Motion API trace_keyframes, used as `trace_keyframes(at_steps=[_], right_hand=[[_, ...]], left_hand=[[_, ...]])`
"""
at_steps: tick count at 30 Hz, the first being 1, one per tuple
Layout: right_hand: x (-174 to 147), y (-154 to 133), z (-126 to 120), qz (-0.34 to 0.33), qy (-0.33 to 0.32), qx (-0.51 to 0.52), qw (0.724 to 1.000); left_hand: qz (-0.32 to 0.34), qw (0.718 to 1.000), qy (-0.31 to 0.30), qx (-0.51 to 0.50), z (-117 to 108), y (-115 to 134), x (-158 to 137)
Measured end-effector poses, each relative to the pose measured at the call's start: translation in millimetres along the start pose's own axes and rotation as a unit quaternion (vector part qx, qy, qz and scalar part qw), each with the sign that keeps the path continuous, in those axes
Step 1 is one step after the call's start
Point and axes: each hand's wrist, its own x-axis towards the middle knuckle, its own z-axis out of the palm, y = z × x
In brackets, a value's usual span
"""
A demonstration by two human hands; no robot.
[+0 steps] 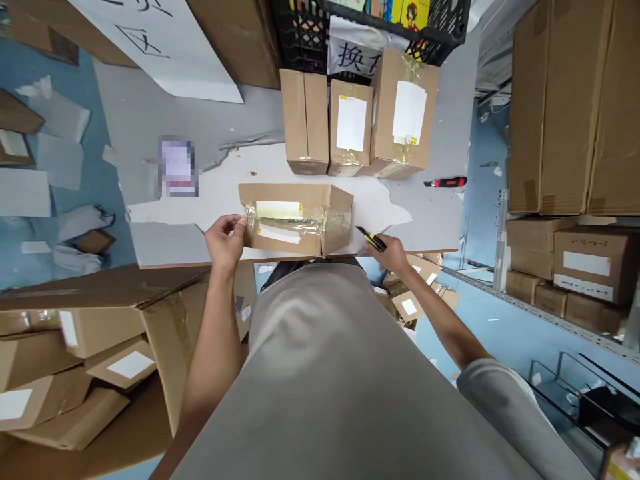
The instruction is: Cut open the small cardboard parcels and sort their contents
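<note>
A cardboard box point(287, 233) lies at the table's near edge, with clear tape and a white label along its top. A dark slit runs lengthwise between the label halves. At the box's left end my left hand point(226, 241) is closed, thumb and fingers pinching its edge or the tape there; which one I cannot tell. My right hand point(391, 255) grips a black and yellow utility knife point(373, 239), just right of the box. Its blade points left toward the box's right end, apart from it.
Three cardboard boxes point(351, 127) stand behind, before a black crate point(305, 40). A red and black utility knife point(449, 182) lies at the right. At lower left a large carton point(173, 340) holds several boxes. Stacked boxes point(595, 260) fill a rack at right.
</note>
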Motion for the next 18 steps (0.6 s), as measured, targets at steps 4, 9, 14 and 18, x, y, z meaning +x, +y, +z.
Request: trace_keyframes(at_steps=[4, 9, 14, 18], right_hand=[[20.2, -7.9, 41.0, 0.114, 0.032, 0.213, 0.970], [40.4, -30.8, 72.0, 0.157, 0.034, 0.323, 0.933], [46.6, -45.9, 67.1, 0.144, 0.093, 0.273, 0.947], [34.8, -67.7, 55.6, 0.105, 0.113, 0.238, 0.959]], left_hand=[[-0.024, 1.000, 0.004, -0.018, -5.3, -6.3, 5.2], [-0.053, 0.997, 0.004, -0.049, -8.2, 2.2, -2.6], [-0.083, 0.992, 0.001, -0.091, -13.2, 16.1, -22.4], [-0.103, 0.991, -0.021, -0.084, -13.7, 26.7, -37.8]])
